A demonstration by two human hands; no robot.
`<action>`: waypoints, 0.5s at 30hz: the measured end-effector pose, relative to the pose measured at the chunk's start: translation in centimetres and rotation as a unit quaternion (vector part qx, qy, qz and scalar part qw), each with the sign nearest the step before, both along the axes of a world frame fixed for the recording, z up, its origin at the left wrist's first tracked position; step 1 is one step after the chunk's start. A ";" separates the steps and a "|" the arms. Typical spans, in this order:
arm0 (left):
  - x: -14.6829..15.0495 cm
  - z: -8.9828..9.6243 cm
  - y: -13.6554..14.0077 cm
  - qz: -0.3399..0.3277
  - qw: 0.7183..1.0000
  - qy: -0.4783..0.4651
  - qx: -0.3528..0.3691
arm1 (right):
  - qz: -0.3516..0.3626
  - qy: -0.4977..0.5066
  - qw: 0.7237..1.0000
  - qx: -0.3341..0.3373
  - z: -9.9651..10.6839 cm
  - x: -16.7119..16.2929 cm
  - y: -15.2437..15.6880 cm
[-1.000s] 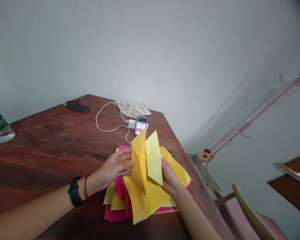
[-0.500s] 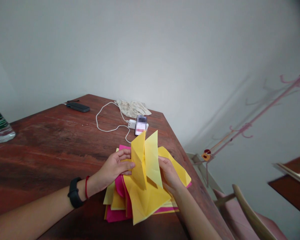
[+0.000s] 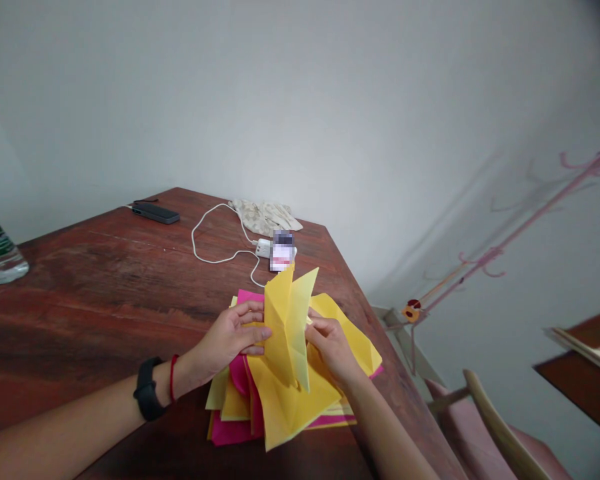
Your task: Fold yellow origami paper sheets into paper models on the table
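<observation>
A folded yellow paper piece point(image 3: 280, 320) stands upright between my hands, its paler flap facing right. My left hand point(image 3: 240, 330) grips its left side, thumb in front and fingers behind. On the right, my right hand point(image 3: 333, 343) pinches the pale flap near its outer edge; some of its fingertips are hidden behind the paper. Under both hands lies a pile of creased yellow sheets point(image 3: 295, 420) and pink sheets point(image 3: 235, 432). A black band point(image 3: 149, 390) and a red string sit on my left wrist.
Beyond the pile lie a phone point(image 3: 283, 250), a white charger point(image 3: 263, 248) with its cable, and a patterned cloth point(image 3: 267, 217). A dark power bank point(image 3: 155, 213) and a plastic bottle point(image 3: 0, 253) are leftward. The table's right edge borders a chair point(image 3: 495, 427) and pink rack point(image 3: 535, 227).
My right hand has moved slightly left, and the pale flap has swung closer to the darker yellow side, narrowing the gap between them. My left hand has barely shifted.
</observation>
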State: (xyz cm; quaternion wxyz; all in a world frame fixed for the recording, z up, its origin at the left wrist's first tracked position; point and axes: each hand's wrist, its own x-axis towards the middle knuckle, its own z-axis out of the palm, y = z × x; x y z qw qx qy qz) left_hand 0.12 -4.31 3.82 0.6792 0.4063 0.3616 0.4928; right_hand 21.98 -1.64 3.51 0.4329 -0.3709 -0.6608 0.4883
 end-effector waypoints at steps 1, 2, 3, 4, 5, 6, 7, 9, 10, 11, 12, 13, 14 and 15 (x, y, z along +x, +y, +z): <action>0.0 0.0 0.0 -0.007 1.000 0.005 0.000 | 0.009 -0.005 1.000 0.011 0.1 -0.1 0.0; 0.0 0.0 0.0 -0.012 1.000 0.010 0.000 | 0.016 -0.011 1.000 0.023 0.3 -0.2 0.0; 0.1 0.0 0.0 -0.016 1.000 0.016 0.000 | 0.022 -0.019 0.999 0.035 0.4 -0.3 -0.1; 0.1 -0.1 0.0 -0.018 1.000 0.022 0.002 | 0.027 -0.028 0.998 0.046 0.6 -0.4 -0.2; 0.2 -0.2 0.0 -0.018 0.999 0.029 0.006 | 0.034 -0.036 0.997 0.055 0.7 -0.6 -0.3; 0.2 -0.3 -0.1 -0.017 0.999 0.037 0.011 | 0.044 -0.043 0.996 0.062 0.8 -0.8 -0.4; 0.2 -0.4 -0.1 -0.019 0.999 0.043 0.017 | 0.057 -0.049 0.995 0.065 0.9 -0.9 -0.5; 0.3 -0.4 -0.4 -0.031 0.998 0.050 0.029 | 0.082 -0.059 0.993 0.064 1.0 -1.2 -0.8; 0.3 -0.4 -0.5 -0.043 0.997 0.051 0.035 | 0.092 -0.064 0.992 0.062 1.0 -1.3 -0.9; 0.3 -0.4 -0.6 -0.057 0.996 0.052 0.040 | 0.099 -0.067 0.991 0.059 1.0 -1.4 -1.0; 0.3 -0.4 -0.8 -0.069 0.995 0.052 0.045 | 0.104 -0.069 0.991 0.058 1.0 -1.5 -1.1; 0.3 -0.4 -0.9 -0.078 0.994 0.053 0.048 | 0.106 -0.071 0.990 0.057 1.0 -1.6 -1.2; 0.3 -0.4 -0.9 -0.084 0.994 0.054 0.050 | 0.107 -0.073 0.990 0.058 1.0 -1.7 -1.2; 0.3 -0.4 -1.0 -0.087 0.993 0.055 0.051 | 0.105 -0.076 0.990 0.061 1.0 -1.7 -1.3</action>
